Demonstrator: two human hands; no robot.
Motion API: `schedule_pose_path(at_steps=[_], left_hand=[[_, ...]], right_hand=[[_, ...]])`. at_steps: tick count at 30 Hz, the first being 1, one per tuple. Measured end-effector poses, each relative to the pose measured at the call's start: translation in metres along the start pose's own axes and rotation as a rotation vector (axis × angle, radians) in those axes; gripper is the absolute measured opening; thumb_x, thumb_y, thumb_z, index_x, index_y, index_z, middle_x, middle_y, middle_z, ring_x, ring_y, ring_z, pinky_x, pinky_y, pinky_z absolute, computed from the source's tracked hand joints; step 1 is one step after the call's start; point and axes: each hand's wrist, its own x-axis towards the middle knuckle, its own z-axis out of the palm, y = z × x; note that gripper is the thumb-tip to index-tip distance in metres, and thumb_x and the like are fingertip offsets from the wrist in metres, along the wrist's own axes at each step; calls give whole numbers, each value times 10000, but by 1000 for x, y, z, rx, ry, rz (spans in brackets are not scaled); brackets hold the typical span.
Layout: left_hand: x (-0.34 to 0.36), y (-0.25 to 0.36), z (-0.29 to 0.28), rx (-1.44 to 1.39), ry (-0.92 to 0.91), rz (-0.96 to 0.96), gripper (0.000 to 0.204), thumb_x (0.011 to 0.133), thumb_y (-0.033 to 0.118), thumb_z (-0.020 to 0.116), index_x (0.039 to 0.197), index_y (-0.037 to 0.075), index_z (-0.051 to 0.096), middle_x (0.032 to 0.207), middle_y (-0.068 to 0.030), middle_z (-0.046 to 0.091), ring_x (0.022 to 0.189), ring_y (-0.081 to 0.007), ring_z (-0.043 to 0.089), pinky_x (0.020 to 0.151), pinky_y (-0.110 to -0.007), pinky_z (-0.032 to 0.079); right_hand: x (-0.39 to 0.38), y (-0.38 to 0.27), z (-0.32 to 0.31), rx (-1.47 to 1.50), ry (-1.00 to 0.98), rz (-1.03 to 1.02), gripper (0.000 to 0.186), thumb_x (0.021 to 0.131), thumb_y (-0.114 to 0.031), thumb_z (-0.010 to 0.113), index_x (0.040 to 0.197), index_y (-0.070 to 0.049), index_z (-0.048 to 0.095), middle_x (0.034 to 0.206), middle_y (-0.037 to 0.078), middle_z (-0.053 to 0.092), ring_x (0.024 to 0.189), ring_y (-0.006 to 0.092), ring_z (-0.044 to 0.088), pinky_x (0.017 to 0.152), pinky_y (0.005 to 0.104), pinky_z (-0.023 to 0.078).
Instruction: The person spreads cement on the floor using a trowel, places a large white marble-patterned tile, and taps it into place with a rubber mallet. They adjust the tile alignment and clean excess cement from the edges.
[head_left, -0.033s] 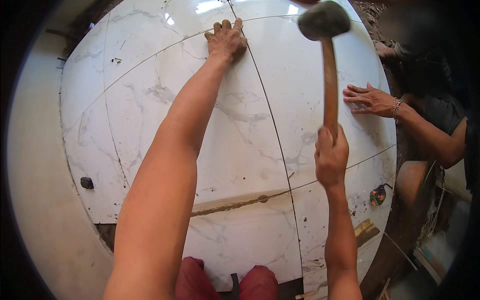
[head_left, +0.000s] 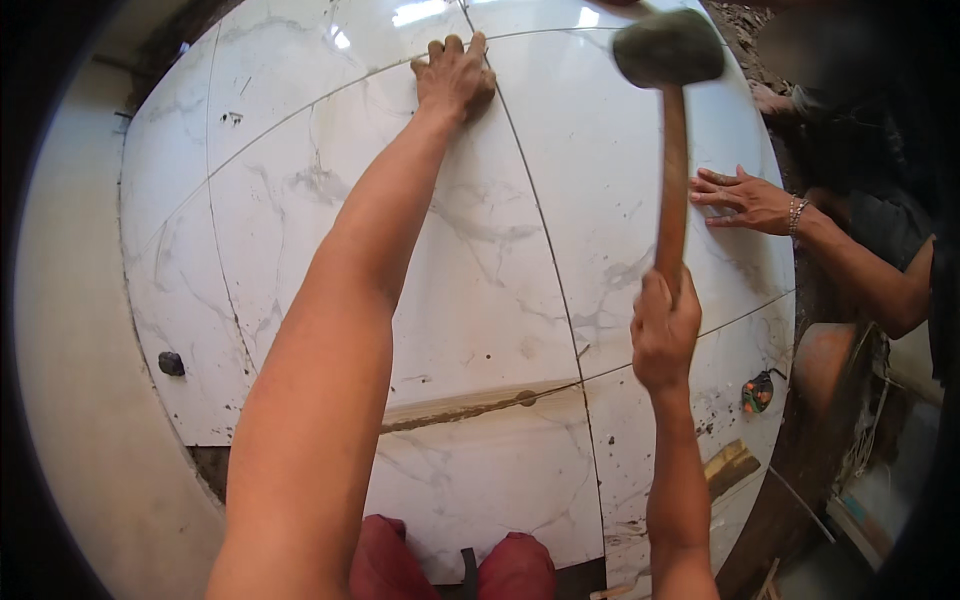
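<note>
My right hand (head_left: 665,330) grips the wooden handle of a rubber mallet (head_left: 668,50). The mallet's dark head is raised over the right-hand far tile, the handle leaning slightly right. Far ahead, my left hand (head_left: 457,85) rests with bent, spread fingers on a glossy white marble-look tile (head_left: 470,300), by the corner where the joints cross. Its thumb is mostly hidden. A muddy brown strip (head_left: 450,408) runs along this tile's near edge.
At the right, a co-worker's hand (head_left: 748,203) with a bracelet lies flat on the neighbouring tile. A dark lump (head_left: 171,364) sits at the left. Near the right edge are a small orange-and-black object (head_left: 757,393), a wood piece (head_left: 733,468) and a reddish-brown rounded object (head_left: 822,365).
The mallet head has swung a little to the right and its handle leans more that way. My left hand and the co-worker's hand stay about where they were.
</note>
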Motion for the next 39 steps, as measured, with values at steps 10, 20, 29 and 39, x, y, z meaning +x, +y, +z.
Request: schedule_pose_path(at_steps=[10, 20, 29, 39], left_hand=[[-35, 0, 25, -152, 219, 219, 542, 914, 336, 450, 1394, 86, 444, 1437, -75, 453, 1320, -281, 393, 1101, -527, 255], [-65, 38, -11, -26, -127, 179, 556, 967, 436, 356, 1480, 225, 309, 1569, 41, 250, 1445, -263, 227, 1077, -736, 160], [-104, 50, -16, -79, -304, 74, 605, 919, 402, 443, 1470, 199, 296, 1560, 38, 246, 1422, -290, 245, 971, -803, 256], [-377, -1, -95, -583, -563, 105, 558, 934, 307, 504, 1432, 84, 387, 1516, -167, 330, 1383, -320, 327, 1104, -506, 297]], right_hand=[[-110, 34, 6, 186, 139, -215, 315, 970, -285, 507, 1031, 21, 465, 662, -1, 447, 517, 45, 408, 455, 195, 334], [27, 57, 33, -465, 80, -20, 378, 982, -336, 466, 1061, 33, 487, 888, 337, 628, 880, 514, 604, 713, 519, 477], [-5, 21, 37, -484, 99, -10, 431, 974, -387, 447, 1070, 29, 511, 880, 282, 649, 852, 451, 642, 759, 500, 488], [-368, 51, -85, -145, 98, -209, 213, 877, -120, 646, 766, -35, 485, 629, -9, 477, 542, 80, 456, 495, 255, 393]])
